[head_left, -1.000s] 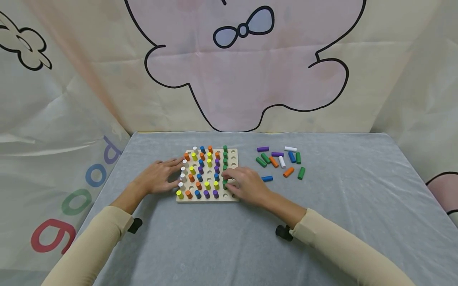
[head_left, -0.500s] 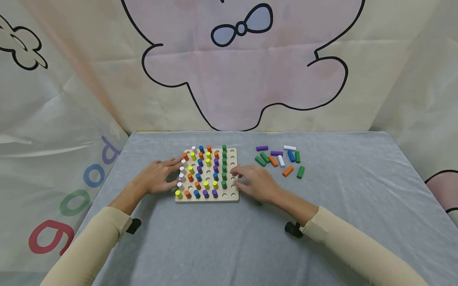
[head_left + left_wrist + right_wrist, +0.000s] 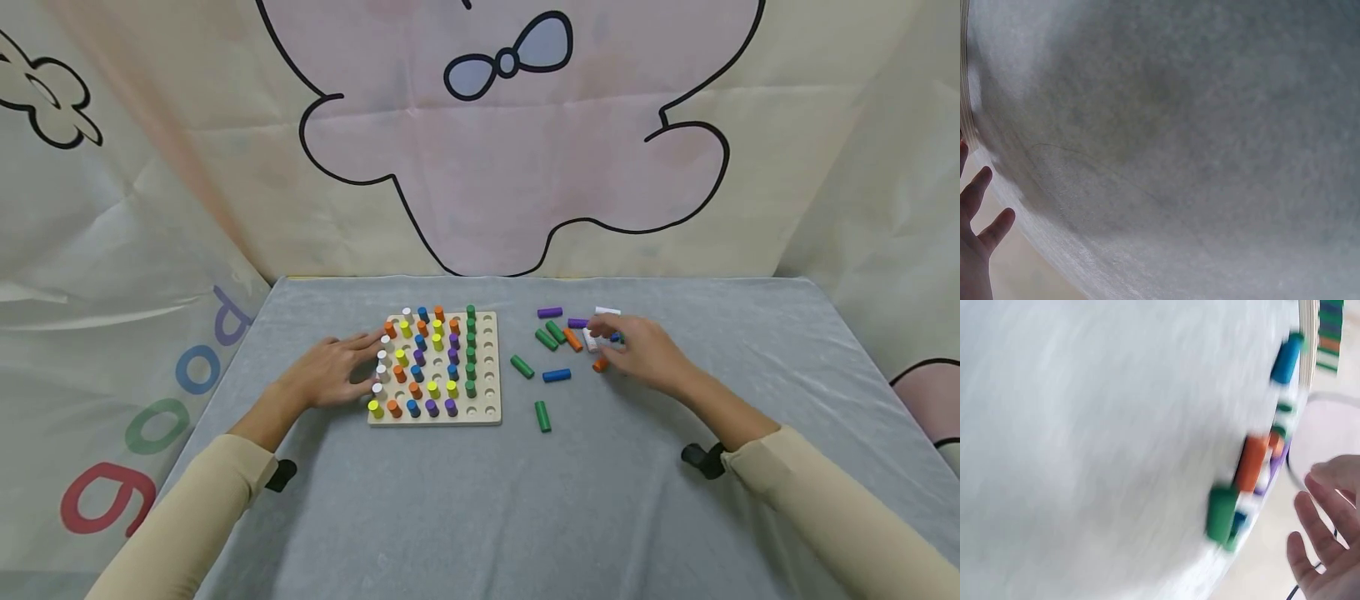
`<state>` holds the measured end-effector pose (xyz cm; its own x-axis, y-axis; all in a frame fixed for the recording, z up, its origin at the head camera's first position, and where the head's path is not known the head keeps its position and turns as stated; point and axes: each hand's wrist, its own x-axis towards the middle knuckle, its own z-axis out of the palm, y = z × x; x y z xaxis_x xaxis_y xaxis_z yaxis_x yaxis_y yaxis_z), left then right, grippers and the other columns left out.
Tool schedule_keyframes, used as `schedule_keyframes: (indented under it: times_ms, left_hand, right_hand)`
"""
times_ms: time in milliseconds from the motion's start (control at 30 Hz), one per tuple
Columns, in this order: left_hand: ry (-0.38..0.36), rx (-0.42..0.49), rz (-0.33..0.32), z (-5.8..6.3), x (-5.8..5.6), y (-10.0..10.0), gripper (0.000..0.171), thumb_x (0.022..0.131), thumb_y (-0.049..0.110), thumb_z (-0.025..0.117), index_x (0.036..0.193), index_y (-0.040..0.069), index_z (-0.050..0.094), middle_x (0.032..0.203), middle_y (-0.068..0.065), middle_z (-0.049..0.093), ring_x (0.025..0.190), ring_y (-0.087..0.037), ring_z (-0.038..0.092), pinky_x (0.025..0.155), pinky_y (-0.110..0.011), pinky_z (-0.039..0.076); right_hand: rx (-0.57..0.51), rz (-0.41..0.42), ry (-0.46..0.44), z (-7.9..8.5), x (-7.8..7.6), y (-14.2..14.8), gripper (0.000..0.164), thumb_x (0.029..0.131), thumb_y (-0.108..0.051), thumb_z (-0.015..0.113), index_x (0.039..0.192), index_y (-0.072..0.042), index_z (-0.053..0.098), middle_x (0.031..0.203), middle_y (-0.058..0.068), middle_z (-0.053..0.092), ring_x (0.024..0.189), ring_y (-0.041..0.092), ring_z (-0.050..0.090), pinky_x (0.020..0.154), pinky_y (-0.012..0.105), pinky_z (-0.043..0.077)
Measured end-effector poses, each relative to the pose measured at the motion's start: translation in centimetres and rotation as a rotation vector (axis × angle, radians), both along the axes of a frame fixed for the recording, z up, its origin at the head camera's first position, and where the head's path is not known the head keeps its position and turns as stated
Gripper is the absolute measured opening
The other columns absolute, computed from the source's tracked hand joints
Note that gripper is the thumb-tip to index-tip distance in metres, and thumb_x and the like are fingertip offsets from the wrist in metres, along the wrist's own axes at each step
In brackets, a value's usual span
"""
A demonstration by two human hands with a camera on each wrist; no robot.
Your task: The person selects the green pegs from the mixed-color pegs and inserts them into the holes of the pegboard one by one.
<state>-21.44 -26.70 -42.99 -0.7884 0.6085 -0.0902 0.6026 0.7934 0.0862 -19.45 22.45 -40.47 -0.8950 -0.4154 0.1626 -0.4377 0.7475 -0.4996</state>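
A pale wooden pegboard [image 3: 492, 417] stands left of centre on the table, with several coloured pegs upright in its holes. Green pegs [image 3: 471, 341] form a column toward its right side, and the rightmost column of holes is bare. My left hand [image 3: 330, 372] rests at the board's left edge, fingers extended. To the right, my right hand [image 3: 641, 354] hovers over the loose pegs, thumb and fingers apart, nothing visible between them. Close to its fingertips lie a white peg [image 3: 590, 340] and an orange peg [image 3: 600, 365]. A blue peg behind the fingers is mostly hidden.
More loose pegs lie between the board and my right hand, among them a blue peg [image 3: 557, 376], a green peg [image 3: 543, 417] and a purple peg [image 3: 550, 312]. Grey cloth [image 3: 450, 517] covers the table. A printed curtain [image 3: 480, 167] hangs behind.
My right hand has left the green column at the board and moved right to the loose pegs, uncovering green and blue pegs on the cloth. The left hand has stayed in place.
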Motion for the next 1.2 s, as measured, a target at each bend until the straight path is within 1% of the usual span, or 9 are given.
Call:
schedule_keyframes:
  times_ms: [133, 233, 300, 467, 667, 800, 900, 1033, 1200]
  left_hand:
    - [0.002, 0.003, 0.001, 0.0, 0.0, 0.1, 0.072, 0.093, 0.052, 0.052, 0.149, 0.007, 0.047, 0.156, -0.014, 0.038, 0.139, -0.037, 0.043, 0.100, -0.062, 0.041]
    - [0.002, 0.003, 0.006, -0.1, 0.1, 0.1, 0.072, 0.093, 0.052, 0.053, 0.149, 0.007, 0.047, 0.156, -0.014, 0.037, 0.139, -0.037, 0.042, 0.101, -0.062, 0.041]
    - [0.002, 0.002, 0.010, -0.1, 0.2, 0.1, 0.072, 0.093, 0.052, 0.053, 0.149, 0.007, 0.046, 0.157, -0.013, 0.037, 0.139, -0.037, 0.042, 0.101, -0.062, 0.041]
    - [0.009, 0.002, 0.011, -0.1, 0.2, 0.1, 0.071, 0.093, 0.051, 0.053, 0.149, 0.007, 0.046, 0.157, -0.013, 0.037, 0.139, -0.037, 0.043, 0.100, -0.062, 0.041]
    - [0.012, 0.009, 0.009, -0.1, 0.2, 0.1, 0.071, 0.093, 0.050, 0.053, 0.149, 0.007, 0.046, 0.157, -0.013, 0.037, 0.138, -0.036, 0.044, 0.100, -0.061, 0.042]
    - [0.019, 0.017, -0.002, -0.2, 0.2, 0.0, 0.070, 0.093, 0.049, 0.053, 0.148, 0.006, 0.047, 0.157, -0.013, 0.038, 0.135, -0.035, 0.048, 0.099, -0.060, 0.043]
    - [0.022, 0.017, -0.012, -0.2, 0.2, -0.1, 0.070, 0.093, 0.049, 0.053, 0.148, 0.006, 0.047, 0.156, -0.013, 0.038, 0.133, -0.035, 0.050, 0.097, -0.059, 0.045]
    - [0.017, 0.018, -0.016, -0.2, 0.2, -0.1, 0.069, 0.094, 0.048, 0.053, 0.148, 0.005, 0.047, 0.156, -0.014, 0.038, 0.132, -0.035, 0.051, 0.097, -0.060, 0.044]
    - [0.016, 0.010, -0.014, 0.0, 0.2, 0.0, 0.069, 0.094, 0.047, 0.054, 0.148, 0.005, 0.046, 0.156, -0.014, 0.038, 0.131, -0.035, 0.052, 0.097, -0.060, 0.044]
  right_hand:
    - [0.001, -0.033, -0.087, -0.2, -0.4, 2.6, 0.037, 0.090, 0.004, 0.065, 0.126, 0.002, 0.062, 0.114, 0.017, 0.070, 0.110, 0.036, 0.063, 0.091, 0.058, 0.046]
    - [-0.008, -0.041, -0.094, -0.5, -0.6, 3.7, 0.034, 0.090, 0.005, 0.063, 0.125, 0.003, 0.063, 0.112, 0.017, 0.070, 0.109, 0.036, 0.062, 0.094, 0.060, 0.044]
    - [-0.022, -0.029, -0.085, -0.9, -0.6, 4.2, 0.033, 0.090, 0.007, 0.062, 0.122, 0.004, 0.064, 0.110, 0.016, 0.071, 0.106, 0.036, 0.063, 0.093, 0.060, 0.044]
    - [-0.040, 0.002, -0.077, -1.7, -0.5, 4.8, 0.030, 0.089, 0.010, 0.060, 0.118, 0.005, 0.066, 0.105, 0.015, 0.072, 0.102, 0.036, 0.065, 0.091, 0.059, 0.046]
    - [-0.023, -0.019, -0.120, -2.2, -0.2, 5.3, 0.033, 0.089, 0.013, 0.054, 0.119, 0.005, 0.065, 0.106, 0.014, 0.072, 0.103, 0.035, 0.065, 0.091, 0.058, 0.047]
    - [-0.008, -0.057, -0.167, -2.5, -0.2, 5.6, 0.034, 0.089, 0.012, 0.053, 0.119, 0.003, 0.065, 0.109, 0.013, 0.072, 0.107, 0.034, 0.063, 0.093, 0.059, 0.046]
    - [-0.002, -0.076, -0.182, -2.6, -0.2, 5.7, 0.034, 0.089, 0.011, 0.054, 0.119, 0.002, 0.065, 0.110, 0.013, 0.072, 0.108, 0.033, 0.063, 0.092, 0.058, 0.047]
    - [0.003, -0.058, -0.175, -2.7, -0.1, 5.9, 0.033, 0.089, 0.010, 0.056, 0.119, 0.001, 0.066, 0.110, 0.013, 0.072, 0.107, 0.034, 0.063, 0.091, 0.059, 0.047]
    - [0.018, -0.023, -0.154, -2.7, 0.1, 6.2, 0.032, 0.087, 0.010, 0.061, 0.117, 0.000, 0.067, 0.113, 0.014, 0.070, 0.112, 0.037, 0.062, 0.092, 0.060, 0.046]
